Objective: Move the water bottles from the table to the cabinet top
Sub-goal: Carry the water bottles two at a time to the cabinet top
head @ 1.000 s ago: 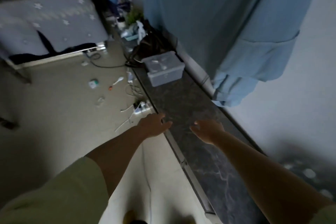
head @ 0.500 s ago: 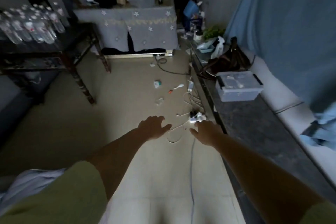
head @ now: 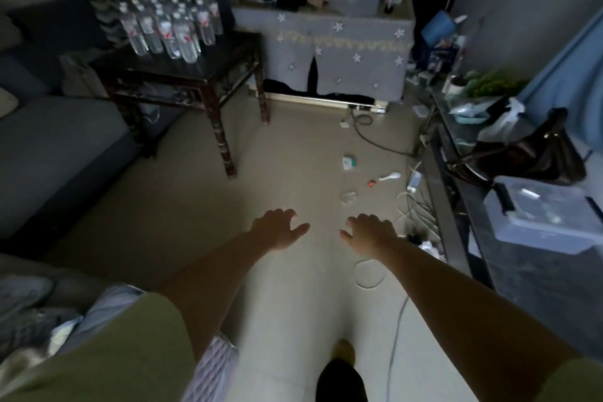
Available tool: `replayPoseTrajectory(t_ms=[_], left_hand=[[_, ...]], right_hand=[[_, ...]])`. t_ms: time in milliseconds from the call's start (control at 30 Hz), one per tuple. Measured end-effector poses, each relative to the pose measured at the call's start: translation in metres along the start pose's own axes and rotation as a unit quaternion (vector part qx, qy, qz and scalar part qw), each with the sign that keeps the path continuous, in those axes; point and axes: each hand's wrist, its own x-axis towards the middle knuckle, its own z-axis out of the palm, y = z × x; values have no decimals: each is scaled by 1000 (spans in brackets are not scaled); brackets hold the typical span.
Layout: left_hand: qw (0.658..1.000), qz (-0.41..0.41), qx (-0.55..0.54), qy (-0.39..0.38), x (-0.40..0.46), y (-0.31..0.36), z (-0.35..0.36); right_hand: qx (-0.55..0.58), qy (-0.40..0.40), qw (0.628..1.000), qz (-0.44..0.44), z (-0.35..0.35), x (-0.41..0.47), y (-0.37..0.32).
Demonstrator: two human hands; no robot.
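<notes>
Several clear water bottles [head: 169, 28] with red-and-white labels stand in a cluster on a dark wooden table [head: 225, 55] at the upper left. The low dark cabinet top [head: 522, 274] runs along the right wall. My left hand [head: 277, 227] and my right hand [head: 368, 232] stretch forward over the floor in mid-frame, fingers relaxed, holding nothing. Both hands are far from the bottles and apart from the cabinet.
A clear lidded box [head: 541, 215], a dark handbag [head: 535, 153] and a plant [head: 489, 81] sit on the cabinet. Cables [head: 414, 206] and small items litter the floor beside it. A grey sofa [head: 55, 147] lies left, a cloth-covered table [head: 339, 52] at the back.
My view has swung left from the cabinet top toward the room, bringing the table with bottles into sight. Both hands stay outstretched and empty, now over the floor instead of the cabinet edge.
</notes>
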Motion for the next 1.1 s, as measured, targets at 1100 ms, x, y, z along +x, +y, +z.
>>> replayPoseTrajectory(t_ms=[1100], left_hand=[[977, -184, -77, 75, 517, -284, -297]], right_hand=[[-52, 23, 985, -161, -283, 670, -127]])
